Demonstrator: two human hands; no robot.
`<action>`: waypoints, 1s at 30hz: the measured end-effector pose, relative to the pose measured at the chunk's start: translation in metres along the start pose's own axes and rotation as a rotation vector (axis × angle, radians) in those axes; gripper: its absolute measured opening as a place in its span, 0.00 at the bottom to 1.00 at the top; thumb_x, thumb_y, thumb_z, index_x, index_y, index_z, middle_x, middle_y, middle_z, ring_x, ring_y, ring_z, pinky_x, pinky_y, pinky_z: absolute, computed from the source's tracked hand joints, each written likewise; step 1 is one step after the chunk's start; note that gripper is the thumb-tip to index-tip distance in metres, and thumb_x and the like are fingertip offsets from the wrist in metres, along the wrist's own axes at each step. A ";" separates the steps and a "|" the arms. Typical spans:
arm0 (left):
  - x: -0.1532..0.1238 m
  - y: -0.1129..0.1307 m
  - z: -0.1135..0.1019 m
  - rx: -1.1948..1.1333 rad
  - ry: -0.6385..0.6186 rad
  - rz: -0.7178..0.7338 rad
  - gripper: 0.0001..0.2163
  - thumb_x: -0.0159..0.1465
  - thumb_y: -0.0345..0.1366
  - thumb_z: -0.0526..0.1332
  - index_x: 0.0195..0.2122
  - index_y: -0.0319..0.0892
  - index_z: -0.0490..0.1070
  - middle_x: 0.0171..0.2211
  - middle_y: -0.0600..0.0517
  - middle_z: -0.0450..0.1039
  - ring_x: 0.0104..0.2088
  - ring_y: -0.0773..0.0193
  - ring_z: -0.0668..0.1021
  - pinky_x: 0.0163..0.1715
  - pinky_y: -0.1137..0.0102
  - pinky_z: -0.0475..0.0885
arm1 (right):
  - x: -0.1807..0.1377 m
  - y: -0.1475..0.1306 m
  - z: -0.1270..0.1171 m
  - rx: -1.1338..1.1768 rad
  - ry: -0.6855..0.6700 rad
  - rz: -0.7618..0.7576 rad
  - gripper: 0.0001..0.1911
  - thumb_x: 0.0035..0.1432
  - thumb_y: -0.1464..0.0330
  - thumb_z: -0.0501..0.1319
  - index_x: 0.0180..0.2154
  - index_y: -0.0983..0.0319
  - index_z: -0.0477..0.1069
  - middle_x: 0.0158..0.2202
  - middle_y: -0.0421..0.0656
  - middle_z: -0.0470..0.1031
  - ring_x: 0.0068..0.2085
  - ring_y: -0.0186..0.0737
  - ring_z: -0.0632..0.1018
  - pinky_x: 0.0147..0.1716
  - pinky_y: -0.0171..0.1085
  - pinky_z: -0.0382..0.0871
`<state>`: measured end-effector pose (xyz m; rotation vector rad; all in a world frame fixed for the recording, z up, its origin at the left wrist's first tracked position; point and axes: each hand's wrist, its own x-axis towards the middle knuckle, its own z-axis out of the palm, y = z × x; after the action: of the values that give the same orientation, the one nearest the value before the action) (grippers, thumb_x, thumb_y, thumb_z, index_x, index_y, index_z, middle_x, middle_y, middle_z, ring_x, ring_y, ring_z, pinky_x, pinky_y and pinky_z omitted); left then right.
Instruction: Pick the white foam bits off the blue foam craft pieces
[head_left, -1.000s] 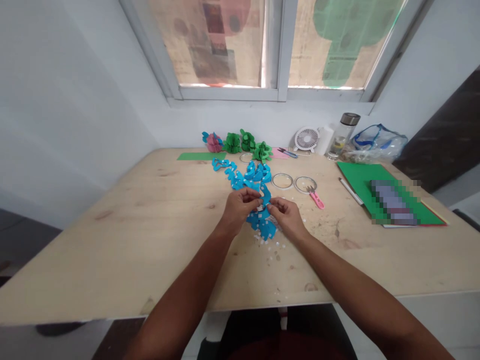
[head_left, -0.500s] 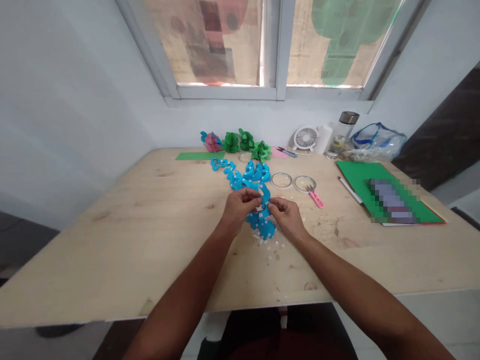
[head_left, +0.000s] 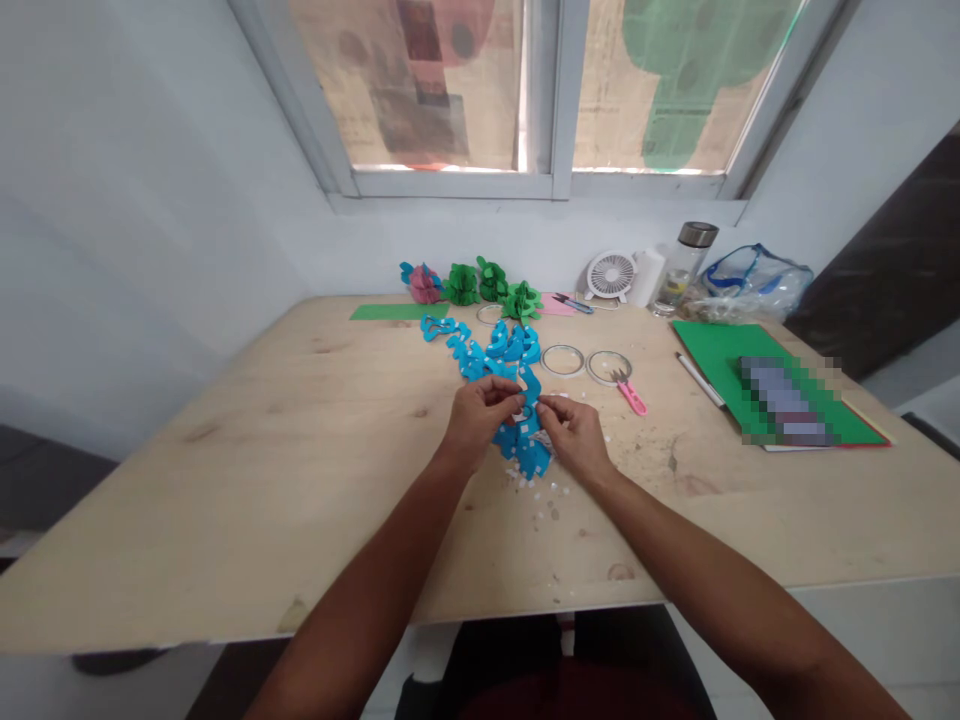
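Observation:
My left hand point(head_left: 478, 418) and my right hand point(head_left: 571, 434) meet over the middle of the wooden table point(head_left: 225, 470). Both pinch a blue paper cut-out point(head_left: 526, 388), fingertips close together at its edge. Under them lies a small heap of blue cut-outs point(head_left: 525, 446) dotted with small white pieces. More blue cut-outs point(head_left: 487, 350) trail away toward the far side. Tiny white scraps point(head_left: 547, 500) are scattered on the wood just below my hands.
Two tape rolls point(head_left: 564, 360) and pink snips point(head_left: 628, 392) lie right of the blue pieces. Green paper balls point(head_left: 487, 284) and a pink-blue one point(head_left: 421, 284) stand by the wall. A small fan point(head_left: 611, 276), a bottle point(head_left: 681, 268), a plastic bag point(head_left: 750, 284) and green sheets point(head_left: 720, 360) fill the far right.
The view has shifted slightly. Both hands stay pinched on the blue cut-out with only small finger movements.

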<state>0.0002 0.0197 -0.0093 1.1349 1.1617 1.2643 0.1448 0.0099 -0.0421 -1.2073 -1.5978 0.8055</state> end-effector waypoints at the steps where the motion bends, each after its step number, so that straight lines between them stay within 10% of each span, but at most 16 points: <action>1: 0.000 0.000 0.000 0.002 0.000 0.002 0.10 0.43 0.35 0.68 0.26 0.39 0.71 0.21 0.54 0.71 0.22 0.68 0.72 0.19 0.75 0.67 | 0.000 0.000 0.000 0.002 0.003 -0.002 0.14 0.56 0.64 0.55 0.31 0.62 0.77 0.26 0.42 0.75 0.28 0.38 0.72 0.29 0.34 0.64; 30: -0.004 -0.010 0.012 0.195 0.098 0.218 0.06 0.50 0.31 0.63 0.30 0.41 0.73 0.27 0.54 0.76 0.29 0.65 0.77 0.30 0.72 0.71 | -0.005 -0.016 -0.004 -0.805 0.011 -0.209 0.15 0.61 0.67 0.49 0.28 0.61 0.72 0.27 0.46 0.77 0.28 0.38 0.73 0.30 0.35 0.53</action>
<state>0.0127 0.0157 -0.0185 1.3864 1.2819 1.4080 0.1437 0.0000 -0.0274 -1.5348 -2.0771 -0.0126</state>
